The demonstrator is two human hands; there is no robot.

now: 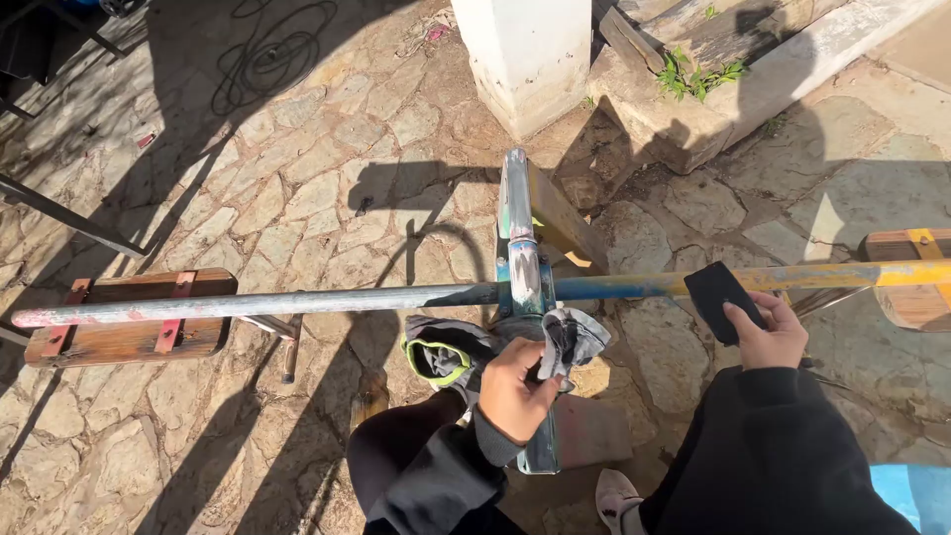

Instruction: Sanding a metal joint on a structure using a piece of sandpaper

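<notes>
A stone-paved floor (297,198) lies in sun and shadow. Across it runs a long metal pipe (258,302), grey at the left and blue and yellow at the right, crossed by a second painted pipe (517,213). Its left end rests over a wooden bench (129,317) (red straps on top). The left hand (515,388) clutches a grey glove (461,352) near the crossing. The right hand (768,332) presses a black sanding pad (718,292) against the yellow stretch.

hands: 2 – left hand (513,388), right hand (768,332) | metal pipes: 2 – long pipe (248,303), crossing pipe (517,213) | grey gloves: 2 (451,349) (580,335) | black sanding pad: 1 (718,292) | wooden stands: 2 (129,337) (916,297) | white pillar: 1 (525,54)
</notes>
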